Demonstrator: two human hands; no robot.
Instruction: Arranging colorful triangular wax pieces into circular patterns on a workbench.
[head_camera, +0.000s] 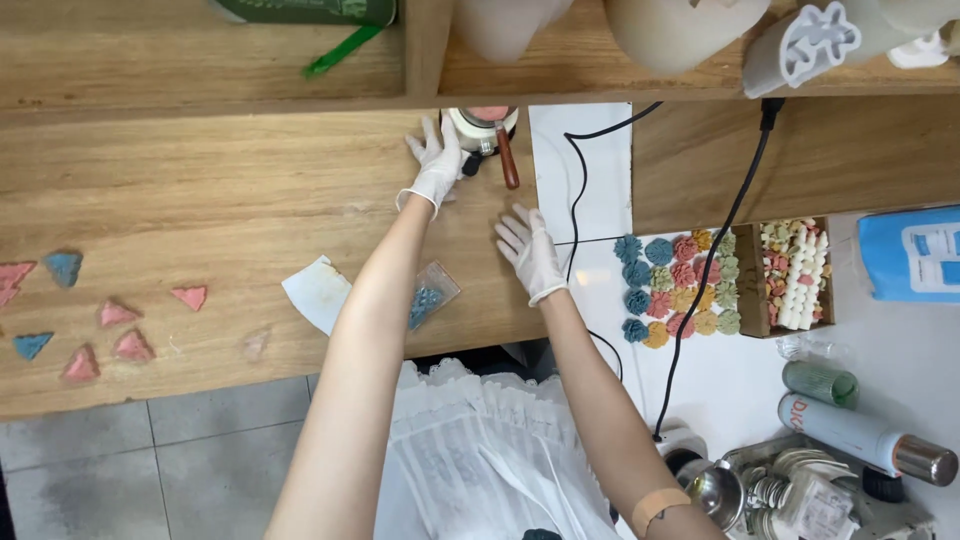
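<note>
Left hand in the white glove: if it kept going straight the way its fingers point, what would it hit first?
Probably the small melting pot with the wooden handle; the left hand already looks beside it, though depth is unclear.

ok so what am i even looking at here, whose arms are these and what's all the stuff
One picture, from a camera worn on a person's head, looking down at their own two gloved hands over a wooden bench. The left hand touches a small pot with a brown handle; the right hand lies flat on the bench, holding nothing. Nearby lie a small bag of blue bits, a white paper and pink and blue triangles. To the right sit rows of coloured flower shapes and a box of small pieces.
</note>
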